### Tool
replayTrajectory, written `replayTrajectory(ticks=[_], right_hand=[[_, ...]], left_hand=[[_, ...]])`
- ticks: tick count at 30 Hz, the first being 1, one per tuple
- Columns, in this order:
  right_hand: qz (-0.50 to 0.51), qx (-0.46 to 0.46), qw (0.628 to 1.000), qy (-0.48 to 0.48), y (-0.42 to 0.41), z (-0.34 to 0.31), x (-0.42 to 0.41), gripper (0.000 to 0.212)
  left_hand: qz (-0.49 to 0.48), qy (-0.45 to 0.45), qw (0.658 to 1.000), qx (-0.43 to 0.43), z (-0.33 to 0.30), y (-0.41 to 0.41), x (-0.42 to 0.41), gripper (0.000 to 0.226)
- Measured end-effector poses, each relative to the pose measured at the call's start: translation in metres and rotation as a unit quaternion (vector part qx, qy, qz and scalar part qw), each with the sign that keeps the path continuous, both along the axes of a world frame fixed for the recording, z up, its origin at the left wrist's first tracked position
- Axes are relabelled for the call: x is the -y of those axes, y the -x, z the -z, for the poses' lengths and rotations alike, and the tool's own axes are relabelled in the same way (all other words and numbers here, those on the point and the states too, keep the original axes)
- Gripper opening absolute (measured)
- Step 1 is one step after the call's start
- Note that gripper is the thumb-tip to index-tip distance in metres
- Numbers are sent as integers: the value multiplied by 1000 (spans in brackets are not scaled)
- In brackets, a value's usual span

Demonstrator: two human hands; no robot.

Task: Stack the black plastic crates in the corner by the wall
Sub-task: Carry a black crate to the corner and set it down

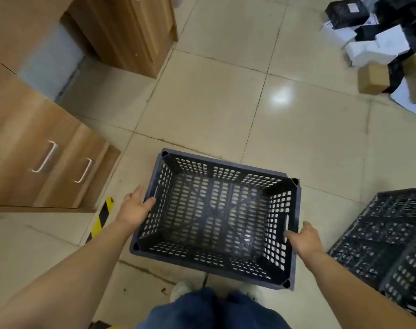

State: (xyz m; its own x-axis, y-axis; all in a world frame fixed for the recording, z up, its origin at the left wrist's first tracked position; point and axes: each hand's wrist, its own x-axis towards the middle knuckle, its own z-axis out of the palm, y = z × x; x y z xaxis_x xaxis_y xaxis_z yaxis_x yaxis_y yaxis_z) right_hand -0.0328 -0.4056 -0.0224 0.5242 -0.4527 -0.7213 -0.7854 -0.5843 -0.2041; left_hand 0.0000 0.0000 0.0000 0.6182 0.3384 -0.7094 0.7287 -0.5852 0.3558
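Second crate (387,238) close on my right, cut off by the frame edge; striped tape (102,217) on my left, drawer cabinet (36,150) beyond, blurry boxes (380,51) far right. Can't tell if the black crate (216,217) touches the floor. Left grip (134,207) and right grip (304,238) press its short walls, fingers straight, thumbs on the rim

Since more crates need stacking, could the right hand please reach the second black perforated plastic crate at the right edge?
Probably yes: the right hand is at the central black perforated plastic crate's right wall, and only bare tiled floor lies between it and the second black perforated plastic crate.
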Motion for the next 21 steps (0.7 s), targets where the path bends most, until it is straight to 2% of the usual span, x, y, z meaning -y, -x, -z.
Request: replayTrajectory(ticks=[2, 5, 7, 11, 14, 17, 21], right_hand=[[48, 17, 999, -15, -3, 12, 0, 38], [120, 22, 991, -49, -10, 23, -3, 44], [166, 30, 983, -76, -10, 25, -6, 46], [211, 35, 970, -110, -12, 25, -3, 45], [248, 6, 955, -162, -15, 14, 5, 59], [264, -12, 941, -211, -16, -16, 10, 32], [270, 11, 936, -228, -9, -55, 13, 21]], left_hand=[[-31, 20, 999, 20, 9, -6, 6, 64], [-112, 99, 988, 28, 15, -15, 17, 54], [-169, 140, 976, 13, 16, -17, 21, 48], [-285, 206, 936, 3, 10, -20, 27, 52], [-302, 213, 929, 8, 0, -19, 25, 51], [-298, 201, 933, 11, -10, -14, 16, 57], [-313, 207, 927, 1, -36, 0, 8, 59]])
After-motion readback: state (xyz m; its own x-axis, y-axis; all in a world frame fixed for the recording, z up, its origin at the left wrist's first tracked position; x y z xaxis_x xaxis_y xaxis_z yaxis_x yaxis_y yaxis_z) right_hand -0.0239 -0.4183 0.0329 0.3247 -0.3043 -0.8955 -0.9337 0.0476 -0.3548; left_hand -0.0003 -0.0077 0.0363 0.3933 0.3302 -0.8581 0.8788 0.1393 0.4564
